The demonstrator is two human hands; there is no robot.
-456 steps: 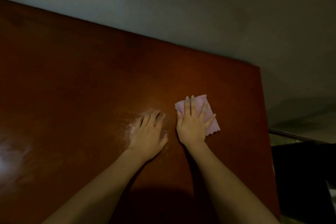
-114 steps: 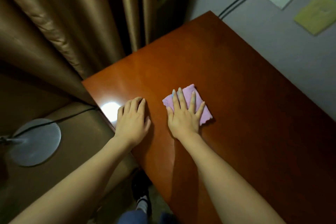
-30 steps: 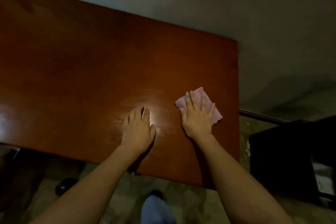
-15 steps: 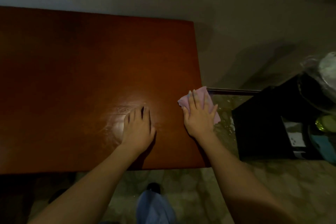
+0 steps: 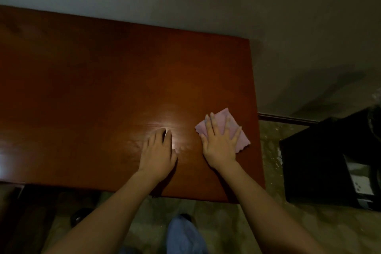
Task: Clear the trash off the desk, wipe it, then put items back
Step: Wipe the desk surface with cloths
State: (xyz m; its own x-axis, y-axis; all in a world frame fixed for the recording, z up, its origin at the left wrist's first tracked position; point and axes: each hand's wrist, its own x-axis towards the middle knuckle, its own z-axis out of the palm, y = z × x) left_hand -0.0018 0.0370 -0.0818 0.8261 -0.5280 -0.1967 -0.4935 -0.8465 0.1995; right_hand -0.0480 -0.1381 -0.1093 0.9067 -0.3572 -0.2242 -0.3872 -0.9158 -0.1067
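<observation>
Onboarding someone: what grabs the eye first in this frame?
The pink cloth pressed flat under the right hand, near the right end of the reddish-brown desk. Beside it, the left hand rests flat next to a bright glare spot on the wood.

you have a small pink cloth [image 5: 228,128], folded into a rough rectangle with a wavy cut edge, lying flat near the right end of the surface [image 5: 103,88]. it sits tilted, one corner pointing toward the right edge. the surface is a glossy reddish-brown wooden top, set against the wall, with a bright glare patch just left of the cloth.
</observation>
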